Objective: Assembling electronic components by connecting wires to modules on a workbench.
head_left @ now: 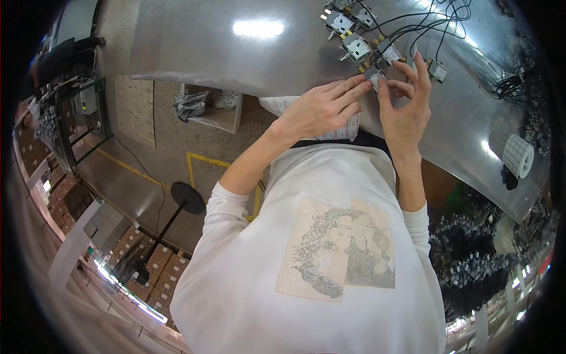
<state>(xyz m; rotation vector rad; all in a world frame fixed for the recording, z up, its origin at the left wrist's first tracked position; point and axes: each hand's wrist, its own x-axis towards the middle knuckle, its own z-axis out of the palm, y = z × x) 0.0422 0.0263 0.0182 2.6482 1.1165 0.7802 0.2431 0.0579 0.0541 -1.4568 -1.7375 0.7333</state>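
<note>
At the near edge of the metal table, my left hand reaches in with its fingers together. Its fingertips grip one side of a small metal thermostat-like unit. My right hand has its thumb against the other side of that unit, its index finger raised and the other fingers curled. The fingers partly cover the piece. Just beyond lie several similar metal units with brass terminals and short shafts. Thin black wires run among them, and one more unit sits right of my right hand.
A white label roll stands at the table's right side, near bundles of black wire leads. Printed label sheets hang at the near edge by my waist. Below, left, are an open bin with plastic bags and a round black stand base.
</note>
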